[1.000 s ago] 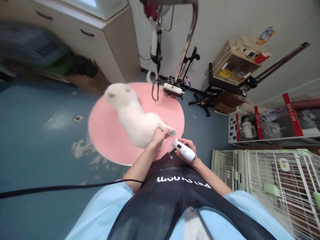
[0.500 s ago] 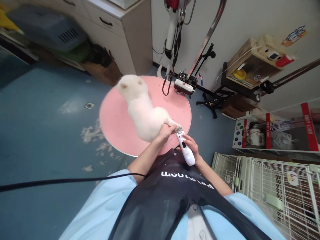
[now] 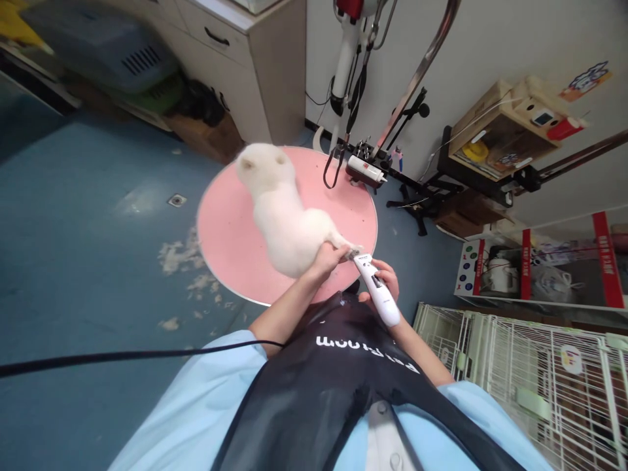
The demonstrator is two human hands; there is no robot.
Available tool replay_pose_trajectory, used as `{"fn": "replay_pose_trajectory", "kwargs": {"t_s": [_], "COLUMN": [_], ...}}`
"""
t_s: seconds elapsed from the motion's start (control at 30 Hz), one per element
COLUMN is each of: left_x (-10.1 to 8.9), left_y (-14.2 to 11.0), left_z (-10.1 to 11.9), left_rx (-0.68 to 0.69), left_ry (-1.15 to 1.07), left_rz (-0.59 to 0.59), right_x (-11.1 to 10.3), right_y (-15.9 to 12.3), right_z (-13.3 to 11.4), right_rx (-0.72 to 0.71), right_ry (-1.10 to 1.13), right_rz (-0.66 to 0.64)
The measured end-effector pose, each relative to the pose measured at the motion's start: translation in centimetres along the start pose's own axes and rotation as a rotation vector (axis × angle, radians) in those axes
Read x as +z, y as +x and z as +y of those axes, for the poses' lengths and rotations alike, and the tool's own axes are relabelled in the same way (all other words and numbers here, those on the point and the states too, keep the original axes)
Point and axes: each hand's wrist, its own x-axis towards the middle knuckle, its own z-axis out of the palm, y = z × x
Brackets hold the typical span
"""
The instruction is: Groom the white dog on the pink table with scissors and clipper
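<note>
A white, short-clipped dog stands on a round pink grooming table, its head turned to the far left. One of its hind legs stretches back toward me on the right. My left hand is closed around that leg near the paw. In my right hand is a white cordless hair clipper, gripped along its body. The clipper's blade end is close to the paw, beside my left fingertips; whether it touches the fur I cannot tell.
Behind the table hang a looped black strap and a tool holder with a white bottle. Tufts of cut fur lie on the blue floor at left. Wire cages stand at right. A black cord crosses at lower left.
The clipper has shifted slightly right and tilted in my right hand, and its blue light no longer shows. My left hand keeps its hold on the leg. The whole view has shifted a little.
</note>
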Motion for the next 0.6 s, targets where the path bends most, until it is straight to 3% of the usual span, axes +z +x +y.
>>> {"fn": "replay_pose_trajectory", "kwargs": {"t_s": [0.23, 0.43, 0.6], "left_x": [0.1, -0.3, -0.6], "left_y": [0.0, 0.2, 0.2], "left_z": [0.1, -0.1, 0.1], "left_rx": [0.018, 0.029, 0.037], "left_ry": [0.035, 0.064, 0.033], "left_rz": [-0.025, -0.008, -0.015], "right_x": [-0.9, -0.9, -0.4], "right_y": [1.5, 2.7, 2.1], "right_z": [-0.2, -0.2, 0.8], "right_rx": [-0.001, 0.127, 0.291], "right_ry": [-0.070, 0.122, 0.274], "right_rz": [-0.208, -0.234, -0.173]}}
